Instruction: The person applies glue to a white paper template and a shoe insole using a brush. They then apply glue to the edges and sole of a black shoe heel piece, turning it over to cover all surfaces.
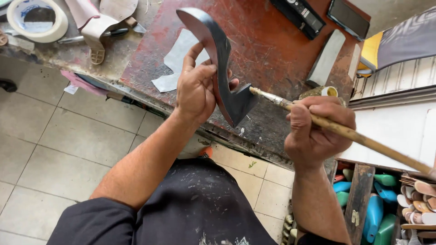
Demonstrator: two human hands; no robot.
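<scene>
Left hand (196, 88) is gripping a dark curved shoe sole with heel (218, 54), right hand (318, 129) is touching a long wooden brush (345, 132) to the heel, over a scratched red workbench (268, 45).

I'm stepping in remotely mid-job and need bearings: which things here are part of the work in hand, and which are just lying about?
In hand:
- left hand holding the dark curved shoe sole with heel
- right hand holding the wooden-handled brush, tip at the heel
- small open pot near the brush

Lying about:
- tape roll
- grey paper pattern
- grey block
- coloured shoe lasts

sole piece (218, 59) above workbench (281, 54), brush (318, 120) right of it, tape roll (36, 20) far left
</scene>
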